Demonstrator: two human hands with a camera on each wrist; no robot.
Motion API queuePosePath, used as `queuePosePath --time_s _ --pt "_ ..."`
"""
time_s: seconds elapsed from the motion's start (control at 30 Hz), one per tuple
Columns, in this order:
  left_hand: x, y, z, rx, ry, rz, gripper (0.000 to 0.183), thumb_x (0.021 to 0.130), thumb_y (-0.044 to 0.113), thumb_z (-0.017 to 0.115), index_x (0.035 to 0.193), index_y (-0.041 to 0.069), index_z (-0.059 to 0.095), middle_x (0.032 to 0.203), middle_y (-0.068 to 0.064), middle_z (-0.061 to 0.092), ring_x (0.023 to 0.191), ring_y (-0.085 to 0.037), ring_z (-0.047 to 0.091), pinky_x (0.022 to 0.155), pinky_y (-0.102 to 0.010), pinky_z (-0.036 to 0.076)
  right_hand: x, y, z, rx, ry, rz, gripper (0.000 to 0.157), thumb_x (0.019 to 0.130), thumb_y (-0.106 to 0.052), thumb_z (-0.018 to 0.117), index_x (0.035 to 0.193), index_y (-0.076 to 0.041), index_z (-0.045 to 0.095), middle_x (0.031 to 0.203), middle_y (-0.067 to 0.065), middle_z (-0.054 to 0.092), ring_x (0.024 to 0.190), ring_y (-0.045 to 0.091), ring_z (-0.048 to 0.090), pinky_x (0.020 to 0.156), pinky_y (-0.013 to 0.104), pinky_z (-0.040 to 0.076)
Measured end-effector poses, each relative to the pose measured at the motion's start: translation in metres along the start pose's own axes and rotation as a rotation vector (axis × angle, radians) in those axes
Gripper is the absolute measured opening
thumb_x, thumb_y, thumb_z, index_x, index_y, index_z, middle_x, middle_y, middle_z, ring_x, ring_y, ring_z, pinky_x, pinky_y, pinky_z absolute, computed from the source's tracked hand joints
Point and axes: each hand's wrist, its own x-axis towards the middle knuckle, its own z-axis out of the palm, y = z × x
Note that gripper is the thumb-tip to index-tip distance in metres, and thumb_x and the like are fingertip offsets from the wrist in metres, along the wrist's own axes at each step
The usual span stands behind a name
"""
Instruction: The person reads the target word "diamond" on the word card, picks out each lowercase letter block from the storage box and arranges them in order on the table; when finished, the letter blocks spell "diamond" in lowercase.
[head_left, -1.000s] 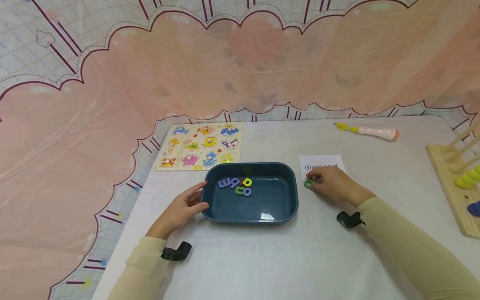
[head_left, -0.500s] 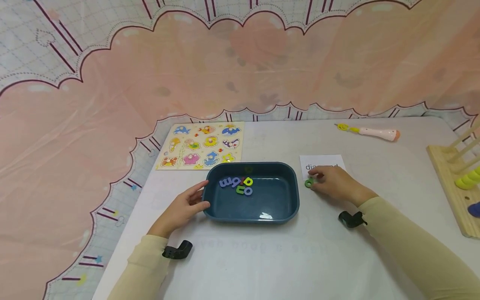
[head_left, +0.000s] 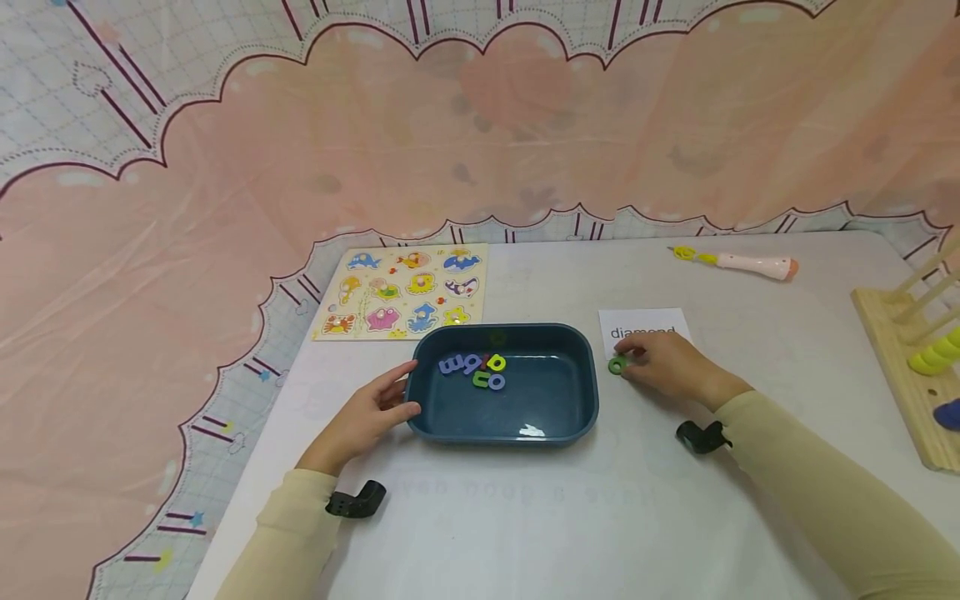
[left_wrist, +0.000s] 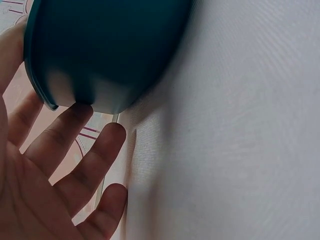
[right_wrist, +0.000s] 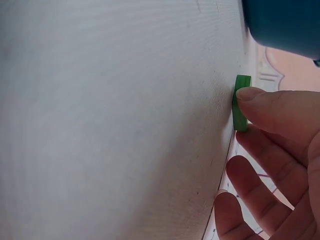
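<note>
In the middle left of the frame, the left hand point(head_left: 367, 419) grasps the dark blue, rectangular plastic tray point(head_left: 450, 417) by its left end, thumb over the rim and fingers at the outer wall. In the tray's upper left part lie 6 small, coloured, plastic-looking letters point(head_left: 472, 364). At centre right, the right hand point(head_left: 663, 367) pinches the small green ring-shaped piece point(right_wrist: 239, 114) between thumb and finger, at the lower left corner of the white rectangular paper card point(head_left: 643, 319) printed "diamond". Which letter this piece is, I cannot tell.

I judge the step in hand to be the positioning of this piece. For this, a light pinch on its edges serves better than pressing, the knuckles should not push the card, and a soft hold is enough for the tray.

The white, smooth table point(head_left: 495, 542) carries faint letter marks at lower centre. Pink scalloped cloth point(head_left: 525, 133) fills the left and top of the frame. At the table's upper left lies the cream, flat sea-animal puzzle board point(head_left: 402, 304); at upper right, the pink-and-yellow slim tool point(head_left: 757, 267); at the right edge, the pale wooden peg stand point(head_left: 892, 375).
</note>
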Motion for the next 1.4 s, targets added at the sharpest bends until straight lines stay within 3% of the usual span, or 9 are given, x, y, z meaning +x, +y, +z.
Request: queuePosePath --time_s 0.53,0.8,1.03,1.4 --pt "0.0 -0.005 0.001 0.004 0.001 0.022 0.071 0.096 0.023 0.069 0.157 0.013 0.034 0.148 -0.024 0.046 0.133 -0.04 0.048 0.106 -0.053 0.041 -0.003 -0.002 0.0 -0.006 -0.001 0.004 0.037 0.092 -0.011 0.067 0.127 0.0 0.065 0.122 0.02 0.066 0.114 0.039 0.06 0.098 0.059 0.045" --pt "0.0 -0.006 0.001 -0.008 -0.004 0.02 0.072 0.097 0.024 0.069 0.158 0.014 0.033 0.148 -0.024 0.046 0.133 -0.04 0.048 0.106 -0.053 0.042 -0.006 -0.009 -0.013 -0.025 0.025 0.038 0.042 0.094 -0.016 0.067 0.134 -0.004 0.062 0.127 0.021 0.063 0.117 0.041 0.057 0.097 0.061 0.045" --pt "0.001 -0.008 0.001 -0.006 -0.001 0.013 0.07 0.097 0.022 0.069 0.157 0.015 0.034 0.149 -0.023 0.046 0.133 -0.04 0.048 0.106 -0.053 0.041 -0.007 -0.027 -0.027 -0.043 0.084 -0.049 0.042 0.093 -0.015 0.07 0.132 0.0 0.062 0.124 0.019 0.066 0.112 0.039 0.061 0.093 0.056 0.05" --pt "0.0 -0.005 0.001 -0.015 -0.005 0.016 0.071 0.097 0.022 0.068 0.158 0.014 0.033 0.149 -0.023 0.046 0.134 -0.04 0.047 0.107 -0.053 0.04 0.003 -0.066 -0.029 -0.023 0.083 -0.165 0.044 0.092 -0.015 0.074 0.132 -0.002 0.063 0.128 0.016 0.065 0.11 0.037 0.061 0.092 0.052 0.052"
